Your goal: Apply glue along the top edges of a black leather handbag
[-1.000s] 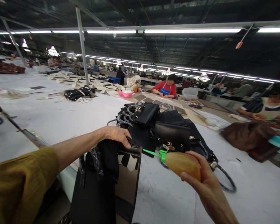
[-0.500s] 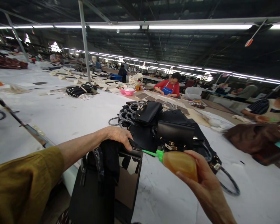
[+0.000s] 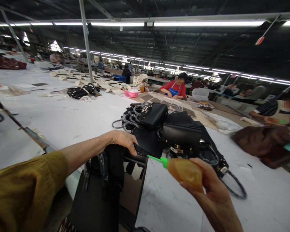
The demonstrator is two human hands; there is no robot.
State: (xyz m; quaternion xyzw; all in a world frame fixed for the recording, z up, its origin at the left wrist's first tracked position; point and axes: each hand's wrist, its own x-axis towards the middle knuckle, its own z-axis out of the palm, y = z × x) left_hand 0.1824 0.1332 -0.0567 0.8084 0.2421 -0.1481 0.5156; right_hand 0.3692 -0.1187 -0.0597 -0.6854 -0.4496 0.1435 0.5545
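My left hand (image 3: 125, 141) is closed on the upper edge of a black handbag (image 3: 96, 193), thumb and fingers pinching the dark material. The bag stands at the table's near edge, its side open and showing a brown-grey inner panel (image 3: 131, 183) with pale patches. In my right hand (image 3: 214, 190) is a squeeze bottle (image 3: 185, 172) of amber liquid, lying on its side in my grip. Its thin green nozzle (image 3: 156, 158) points left, with the tip close to the bag edge by my left fingers. Whether the tip touches the edge I cannot tell.
Beyond my hands, several black handbags (image 3: 181, 137) with plastic-wrapped handles are piled on the white table (image 3: 99, 116). A brown bag (image 3: 261, 145) lies at the right. A pink basket (image 3: 131, 93) and a person in red (image 3: 174, 87) are across the table; another person sits far right.
The bottle looks slightly more squeezed in my right hand, which has shifted a little left. My left hand and the bag keep nearly the same place.
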